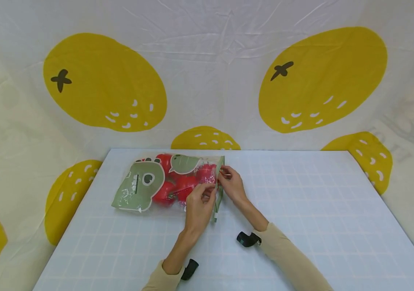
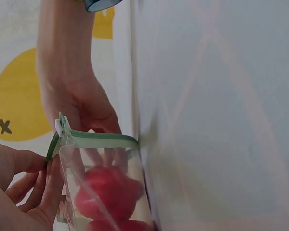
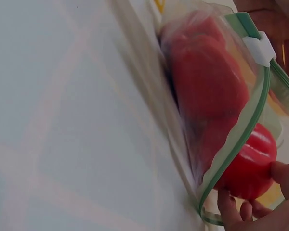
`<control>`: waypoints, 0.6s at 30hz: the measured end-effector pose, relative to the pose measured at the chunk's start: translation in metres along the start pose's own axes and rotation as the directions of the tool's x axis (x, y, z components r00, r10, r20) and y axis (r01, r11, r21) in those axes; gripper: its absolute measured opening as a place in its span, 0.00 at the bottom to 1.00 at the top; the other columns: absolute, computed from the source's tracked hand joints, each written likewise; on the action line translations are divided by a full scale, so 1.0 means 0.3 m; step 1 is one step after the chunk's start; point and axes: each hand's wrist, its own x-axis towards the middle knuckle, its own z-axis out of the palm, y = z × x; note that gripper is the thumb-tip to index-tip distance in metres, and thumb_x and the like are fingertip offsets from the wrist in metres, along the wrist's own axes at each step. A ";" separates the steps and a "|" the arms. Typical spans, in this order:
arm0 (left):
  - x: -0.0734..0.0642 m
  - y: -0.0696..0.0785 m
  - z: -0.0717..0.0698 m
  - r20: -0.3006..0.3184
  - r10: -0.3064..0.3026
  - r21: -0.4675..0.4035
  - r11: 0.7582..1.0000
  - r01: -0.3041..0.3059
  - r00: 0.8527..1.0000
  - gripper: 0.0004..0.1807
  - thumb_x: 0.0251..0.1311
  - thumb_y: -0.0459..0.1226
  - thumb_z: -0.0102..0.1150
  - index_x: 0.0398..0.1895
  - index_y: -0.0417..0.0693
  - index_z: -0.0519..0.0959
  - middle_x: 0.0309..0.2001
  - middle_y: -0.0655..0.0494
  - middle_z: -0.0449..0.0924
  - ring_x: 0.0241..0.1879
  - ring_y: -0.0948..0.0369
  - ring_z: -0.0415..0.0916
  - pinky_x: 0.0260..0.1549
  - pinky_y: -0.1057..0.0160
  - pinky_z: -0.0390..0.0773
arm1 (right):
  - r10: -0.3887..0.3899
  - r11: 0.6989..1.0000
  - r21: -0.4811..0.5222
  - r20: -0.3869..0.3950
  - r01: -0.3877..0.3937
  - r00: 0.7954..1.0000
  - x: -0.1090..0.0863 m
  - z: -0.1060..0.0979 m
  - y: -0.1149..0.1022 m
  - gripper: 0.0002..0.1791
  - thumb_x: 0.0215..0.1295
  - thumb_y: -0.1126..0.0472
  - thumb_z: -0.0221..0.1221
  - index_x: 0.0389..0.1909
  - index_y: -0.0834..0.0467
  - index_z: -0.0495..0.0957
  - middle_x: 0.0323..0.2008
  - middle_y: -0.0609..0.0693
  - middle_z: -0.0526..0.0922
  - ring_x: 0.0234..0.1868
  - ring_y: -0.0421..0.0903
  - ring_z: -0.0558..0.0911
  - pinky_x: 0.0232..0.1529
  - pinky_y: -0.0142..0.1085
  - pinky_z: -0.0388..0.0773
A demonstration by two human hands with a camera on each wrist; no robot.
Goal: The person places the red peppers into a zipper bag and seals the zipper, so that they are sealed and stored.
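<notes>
A clear zip bag [image 1: 128, 194] with a green dinosaur print lies on its side, its green-edged mouth facing right. Several red bell peppers [image 1: 164, 194] show through the plastic. At the mouth, my left hand [image 1: 200, 208] pinches the rim near the white slider [image 3: 260, 48]. My right hand [image 1: 234, 188] reaches into the open mouth from the right. In the right wrist view, its thumb and fingers hold a shiny red bell pepper [image 3: 253, 166] just inside the green zip edge [image 3: 245, 130].
The bag rests on a pale table [image 1: 301, 210] with a faint grid pattern. Behind it hangs a white cloth [image 1: 210, 89] printed with big yellow fruit. Black cameras [image 1: 247, 239] are strapped at both wrists.
</notes>
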 end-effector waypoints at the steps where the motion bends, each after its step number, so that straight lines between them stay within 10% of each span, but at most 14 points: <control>1: 0.000 0.000 0.000 -0.002 0.002 0.002 1.000 -0.002 1.000 0.09 0.63 0.31 0.70 0.46 0.39 0.86 0.36 0.51 0.84 0.35 0.59 0.84 0.37 0.69 0.85 | 0.004 1.000 0.007 0.009 -0.004 1.000 0.000 0.000 -0.001 0.22 0.74 0.60 0.59 0.63 0.66 0.75 0.51 0.62 0.81 0.53 0.57 0.80 0.53 0.42 0.82; 18: 0.002 -0.001 0.006 -0.002 0.013 0.016 1.000 -0.013 1.000 0.10 0.60 0.27 0.70 0.46 0.38 0.85 0.37 0.50 0.84 0.34 0.58 0.83 0.36 0.66 0.86 | -0.054 0.998 0.031 0.093 0.051 0.994 0.001 -0.001 0.000 0.20 0.65 0.69 0.61 0.58 0.67 0.78 0.52 0.61 0.82 0.51 0.54 0.82 0.51 0.39 0.81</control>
